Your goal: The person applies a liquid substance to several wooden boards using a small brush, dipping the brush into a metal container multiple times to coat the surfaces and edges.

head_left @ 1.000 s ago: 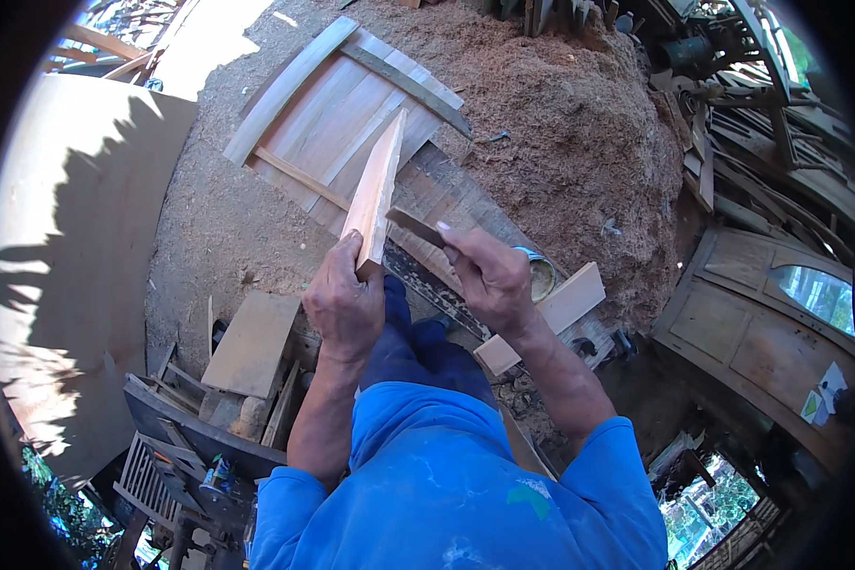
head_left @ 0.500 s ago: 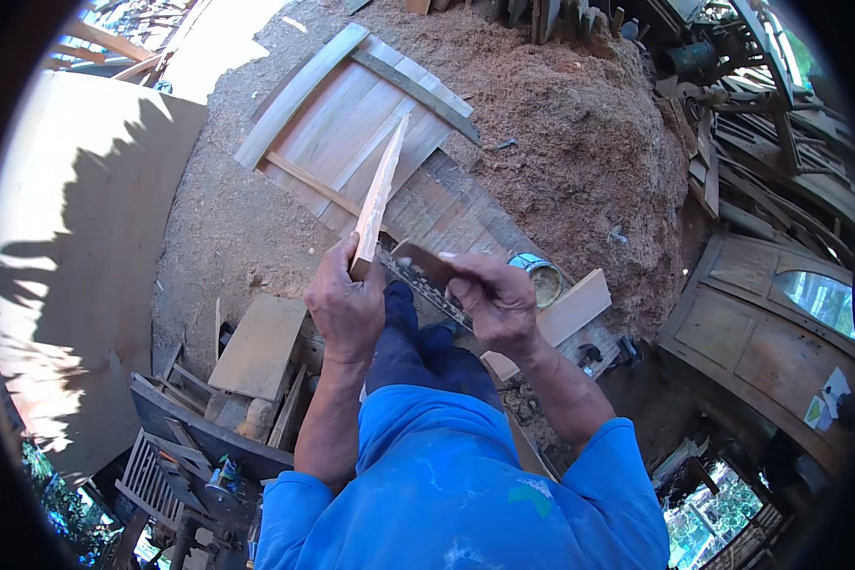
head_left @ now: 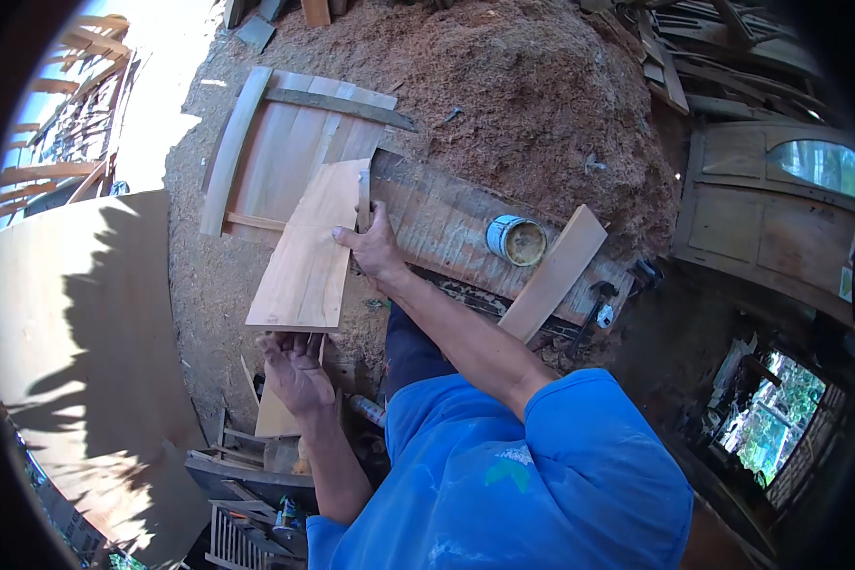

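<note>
A pale wooden board (head_left: 309, 249) is held out in front of me, its broad face showing. At its near end my left hand (head_left: 299, 375) is closed, palm up, with the fingertips tucked beneath the edge. My right hand (head_left: 375, 249) grips the board's right edge, thumb on the face and the other fingers mostly hidden. Against that edge, just above the right hand, stands a narrow flat strip (head_left: 364, 198); whether it is the brown flat piece held earlier I cannot tell. Behind the board lies a slatted wood panel (head_left: 299, 123) with curved rails.
An open can (head_left: 522, 242) of pale paste stands on a long plank bench (head_left: 437, 214). Another board (head_left: 556, 271) lies across the bench, near a hammer (head_left: 598, 306). A sawdust heap (head_left: 532, 104) rises beyond. A big plywood sheet (head_left: 128, 351) leans at left, a wooden door (head_left: 774, 209) at right.
The board has turned from edge-on to face-on. My left hand has moved down to its near end, and my right hand has crossed left onto its edge. The view has shifted.
</note>
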Demonstrator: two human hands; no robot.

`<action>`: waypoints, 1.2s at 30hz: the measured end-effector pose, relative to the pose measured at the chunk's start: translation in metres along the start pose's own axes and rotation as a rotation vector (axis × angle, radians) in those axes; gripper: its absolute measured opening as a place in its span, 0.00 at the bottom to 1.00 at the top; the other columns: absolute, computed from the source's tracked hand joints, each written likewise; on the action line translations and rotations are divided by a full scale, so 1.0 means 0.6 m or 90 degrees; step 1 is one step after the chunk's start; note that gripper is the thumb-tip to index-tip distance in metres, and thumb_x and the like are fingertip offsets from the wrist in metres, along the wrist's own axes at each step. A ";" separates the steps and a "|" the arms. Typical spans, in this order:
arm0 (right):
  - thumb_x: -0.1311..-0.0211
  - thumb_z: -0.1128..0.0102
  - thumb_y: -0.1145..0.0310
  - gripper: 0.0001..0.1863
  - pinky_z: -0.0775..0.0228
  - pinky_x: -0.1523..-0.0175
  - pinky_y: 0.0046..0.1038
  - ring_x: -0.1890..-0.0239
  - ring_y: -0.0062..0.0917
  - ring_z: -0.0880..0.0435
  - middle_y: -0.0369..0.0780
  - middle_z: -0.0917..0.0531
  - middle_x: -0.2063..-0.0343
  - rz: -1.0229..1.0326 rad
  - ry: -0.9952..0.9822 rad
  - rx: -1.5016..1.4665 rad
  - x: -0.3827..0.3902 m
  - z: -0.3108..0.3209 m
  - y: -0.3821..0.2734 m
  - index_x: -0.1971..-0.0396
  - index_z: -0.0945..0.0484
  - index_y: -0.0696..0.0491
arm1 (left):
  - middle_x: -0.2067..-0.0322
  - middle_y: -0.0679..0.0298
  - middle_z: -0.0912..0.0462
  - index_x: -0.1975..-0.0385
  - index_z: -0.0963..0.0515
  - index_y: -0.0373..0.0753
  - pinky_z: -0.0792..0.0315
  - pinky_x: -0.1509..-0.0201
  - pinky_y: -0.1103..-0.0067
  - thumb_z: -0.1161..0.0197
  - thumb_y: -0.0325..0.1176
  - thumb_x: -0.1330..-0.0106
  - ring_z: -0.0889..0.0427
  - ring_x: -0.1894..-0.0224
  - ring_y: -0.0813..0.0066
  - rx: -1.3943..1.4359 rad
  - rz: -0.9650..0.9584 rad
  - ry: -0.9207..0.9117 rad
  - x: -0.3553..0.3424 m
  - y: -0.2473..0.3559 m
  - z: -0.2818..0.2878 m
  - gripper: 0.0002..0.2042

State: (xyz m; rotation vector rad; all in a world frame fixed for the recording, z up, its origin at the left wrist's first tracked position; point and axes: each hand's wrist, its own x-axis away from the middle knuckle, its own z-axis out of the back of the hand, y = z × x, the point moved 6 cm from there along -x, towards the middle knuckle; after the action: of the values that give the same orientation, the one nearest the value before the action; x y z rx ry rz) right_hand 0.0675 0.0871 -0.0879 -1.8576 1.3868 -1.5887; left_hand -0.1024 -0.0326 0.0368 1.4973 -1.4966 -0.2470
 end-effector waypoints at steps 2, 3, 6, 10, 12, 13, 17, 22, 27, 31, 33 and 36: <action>0.45 0.29 0.73 0.31 0.23 0.49 0.32 0.53 0.29 0.18 0.46 0.22 0.54 -0.010 0.031 -0.025 -0.021 0.008 -0.002 0.45 0.37 0.60 | 0.48 0.53 0.20 0.40 0.31 0.31 0.30 0.35 0.63 0.40 0.42 0.26 0.22 0.42 0.61 -0.465 -0.214 0.063 0.070 0.017 0.009 0.23; 0.47 0.28 0.72 0.32 0.23 0.49 0.33 0.53 0.29 0.18 0.47 0.22 0.54 -0.013 0.016 0.047 -0.029 0.009 -0.001 0.46 0.36 0.60 | 0.48 0.52 0.20 0.40 0.31 0.32 0.32 0.34 0.61 0.41 0.43 0.26 0.22 0.42 0.59 -0.701 -0.329 0.064 0.078 0.034 -0.022 0.24; 0.49 0.26 0.70 0.33 0.22 0.52 0.33 0.55 0.30 0.18 0.47 0.22 0.56 -0.039 0.012 0.122 -0.038 0.027 -0.002 0.47 0.36 0.60 | 0.49 0.53 0.20 0.41 0.29 0.36 0.44 0.26 0.55 0.36 0.38 0.32 0.24 0.39 0.59 -1.237 -0.663 0.020 0.061 0.073 -0.174 0.22; 0.43 0.27 0.71 0.28 0.25 0.60 0.29 0.64 0.25 0.21 0.41 0.24 0.62 -0.101 -0.035 0.098 -0.012 0.020 -0.054 0.48 0.35 0.60 | 0.52 0.57 0.18 0.44 0.24 0.40 0.57 0.21 0.49 0.31 0.28 0.43 0.23 0.39 0.63 -1.432 -0.581 -0.307 -0.028 0.058 -0.203 0.24; 0.33 0.39 0.67 0.17 0.30 0.73 0.26 0.76 0.19 0.25 0.35 0.27 0.69 -0.113 -0.081 0.029 -0.004 0.049 -0.059 0.51 0.33 0.57 | 0.56 0.60 0.17 0.48 0.21 0.40 0.55 0.20 0.52 0.33 0.26 0.44 0.19 0.47 0.65 -1.397 -0.519 -0.346 -0.048 0.057 -0.200 0.21; 0.32 0.45 0.66 0.13 0.30 0.72 0.28 0.76 0.21 0.25 0.36 0.26 0.70 -0.076 -0.041 0.074 0.003 0.099 -0.072 0.53 0.32 0.57 | 0.59 0.62 0.16 0.49 0.20 0.39 0.54 0.20 0.54 0.33 0.25 0.45 0.17 0.51 0.65 -1.383 -0.482 -0.362 -0.055 0.056 -0.197 0.20; 0.37 0.51 0.69 0.11 0.28 0.57 0.44 0.64 0.46 0.20 0.51 0.21 0.67 0.133 0.099 0.674 0.106 0.387 -0.145 0.60 0.23 0.58 | 0.61 0.61 0.16 0.51 0.19 0.39 0.46 0.23 0.58 0.33 0.27 0.43 0.16 0.54 0.64 -1.407 -0.507 -0.374 -0.074 0.070 -0.229 0.18; 0.38 0.45 0.71 0.11 0.23 0.51 0.49 0.57 0.52 0.15 0.55 0.18 0.65 -0.082 0.172 1.009 0.214 0.584 -0.159 0.57 0.20 0.53 | 0.61 0.60 0.17 0.49 0.20 0.40 0.42 0.26 0.57 0.35 0.26 0.40 0.17 0.54 0.61 -1.382 -0.525 -0.378 -0.100 0.087 -0.252 0.17; 0.39 0.43 0.70 0.13 0.22 0.52 0.50 0.57 0.51 0.15 0.53 0.17 0.62 -0.082 0.165 1.024 0.198 0.616 -0.135 0.55 0.18 0.50 | 0.61 0.60 0.17 0.50 0.19 0.42 0.41 0.28 0.59 0.32 0.30 0.38 0.17 0.55 0.61 -1.418 -0.482 -0.366 -0.116 0.095 -0.258 0.15; 0.39 0.42 0.68 0.12 0.22 0.51 0.48 0.57 0.50 0.14 0.51 0.16 0.61 -0.073 0.154 1.029 0.181 0.648 -0.100 0.57 0.16 0.49 | 0.62 0.59 0.16 0.51 0.19 0.41 0.40 0.28 0.61 0.33 0.35 0.34 0.18 0.54 0.61 -1.433 -0.460 -0.318 -0.125 0.102 -0.249 0.14; 0.38 0.41 0.68 0.11 0.22 0.51 0.45 0.59 0.47 0.14 0.48 0.15 0.63 -0.007 0.153 0.982 0.177 0.650 -0.098 0.58 0.13 0.50 | 0.61 0.59 0.16 0.51 0.19 0.40 0.40 0.29 0.61 0.34 0.37 0.33 0.18 0.54 0.60 -1.410 -0.505 -0.321 -0.123 0.103 -0.246 0.14; 0.38 0.40 0.67 0.11 0.23 0.51 0.44 0.59 0.45 0.15 0.46 0.15 0.64 0.043 0.130 0.971 0.169 0.647 -0.085 0.58 0.13 0.49 | 0.60 0.58 0.15 0.52 0.19 0.39 0.40 0.29 0.61 0.34 0.39 0.33 0.18 0.53 0.59 -1.410 -0.461 -0.286 -0.127 0.103 -0.239 0.14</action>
State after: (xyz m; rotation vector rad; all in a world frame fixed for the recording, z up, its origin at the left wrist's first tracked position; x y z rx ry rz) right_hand 0.4256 -0.0990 -0.1177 -0.6850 -0.0002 -1.8804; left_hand -0.0572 0.1136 0.1187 -0.0752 -0.1255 -1.9057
